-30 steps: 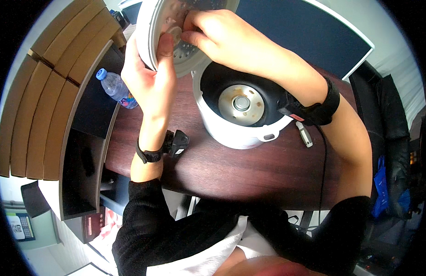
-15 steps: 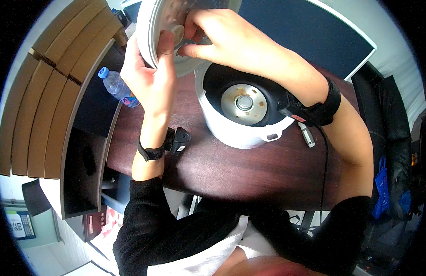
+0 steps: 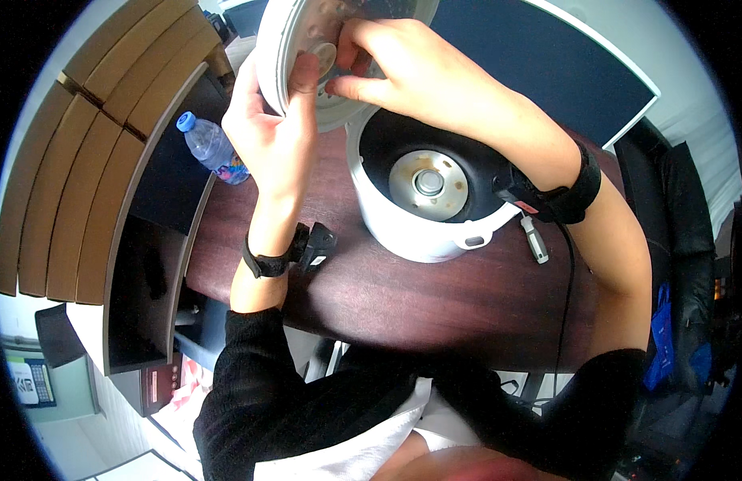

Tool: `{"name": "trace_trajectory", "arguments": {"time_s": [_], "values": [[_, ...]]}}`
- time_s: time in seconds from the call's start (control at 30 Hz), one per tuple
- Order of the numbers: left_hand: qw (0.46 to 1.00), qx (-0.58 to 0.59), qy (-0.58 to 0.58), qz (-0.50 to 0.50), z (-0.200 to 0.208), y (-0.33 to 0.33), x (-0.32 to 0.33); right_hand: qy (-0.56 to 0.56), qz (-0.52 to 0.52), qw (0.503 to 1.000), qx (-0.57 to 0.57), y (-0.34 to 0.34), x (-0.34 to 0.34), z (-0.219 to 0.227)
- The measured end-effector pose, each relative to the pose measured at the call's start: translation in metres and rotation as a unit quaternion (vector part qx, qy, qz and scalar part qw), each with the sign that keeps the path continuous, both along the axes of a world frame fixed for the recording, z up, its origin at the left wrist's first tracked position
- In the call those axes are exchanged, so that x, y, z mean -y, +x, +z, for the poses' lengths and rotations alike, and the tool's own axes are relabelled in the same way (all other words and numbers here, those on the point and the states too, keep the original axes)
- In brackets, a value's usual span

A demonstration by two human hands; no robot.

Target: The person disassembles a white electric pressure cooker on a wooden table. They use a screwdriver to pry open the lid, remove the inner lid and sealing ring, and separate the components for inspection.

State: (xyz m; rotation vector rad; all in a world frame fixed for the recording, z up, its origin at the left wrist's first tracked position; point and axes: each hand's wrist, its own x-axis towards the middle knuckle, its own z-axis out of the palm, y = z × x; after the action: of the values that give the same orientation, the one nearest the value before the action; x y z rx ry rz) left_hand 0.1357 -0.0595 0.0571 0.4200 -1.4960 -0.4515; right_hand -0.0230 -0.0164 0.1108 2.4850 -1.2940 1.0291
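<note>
Up at the top of the view, a round pale appliance lid (image 3: pixel 273 50) is held tilted on its edge, its upper part cut off by the frame. My left hand (image 3: pixel 268 132) grips its near rim, the thumb resting on the inner face beside a small round knob-like part (image 3: pixel 323 59). Against that inner face, my right hand (image 3: pixel 403 68) has its fingers curled and its thumb bent in; whatever the fingertips hold is hidden. Below stands the open white rice cooker body (image 3: pixel 411 243), its dark inside showing a stained round heating plate (image 3: pixel 444 194).
A screwdriver with a pale handle (image 3: pixel 535 243) lies right of the cooker on the dark wooden table (image 3: pixel 371 297). A plastic bottle (image 3: pixel 210 148) stands at the left, near brown cardboard boxes (image 3: pixel 74 192). Behind rises a dark panel (image 3: pixel 547 72). A black cable (image 3: pixel 570 297) hangs from my right wrist strap.
The whole scene shifts slightly right in the view. Both hands keep almost the same hold on the lid, and the right fingers stay at its inner face.
</note>
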Motion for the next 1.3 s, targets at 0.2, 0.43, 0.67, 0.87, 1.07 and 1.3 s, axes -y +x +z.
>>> {"name": "trace_trajectory", "arguments": {"time_s": [0.2,0.43,0.67,0.87,1.07,1.3], "values": [[0.999,0.031,-0.002,-0.019,0.005,0.0,-0.006,0.038,0.015,0.999,-0.01,-0.006,-0.01,0.01],[0.999,0.033,0.017,-0.001,0.005,0.001,-0.008,0.192,0.014,0.98,0.051,-0.005,-0.024,0.043],[0.999,0.029,-0.004,0.035,0.0,-0.002,-0.005,0.029,0.038,0.997,0.059,-0.005,-0.019,0.034],[1.0,0.01,0.025,-0.017,0.001,0.003,-0.005,0.013,0.025,0.996,0.08,0.002,-0.014,0.032],[0.999,0.043,0.002,0.005,0.003,0.005,-0.007,0.028,0.011,0.994,0.102,0.0,-0.015,0.027],[0.998,0.061,-0.005,-0.017,0.0,0.008,-0.001,0.04,-0.003,0.993,0.107,0.004,-0.02,0.029]]}}
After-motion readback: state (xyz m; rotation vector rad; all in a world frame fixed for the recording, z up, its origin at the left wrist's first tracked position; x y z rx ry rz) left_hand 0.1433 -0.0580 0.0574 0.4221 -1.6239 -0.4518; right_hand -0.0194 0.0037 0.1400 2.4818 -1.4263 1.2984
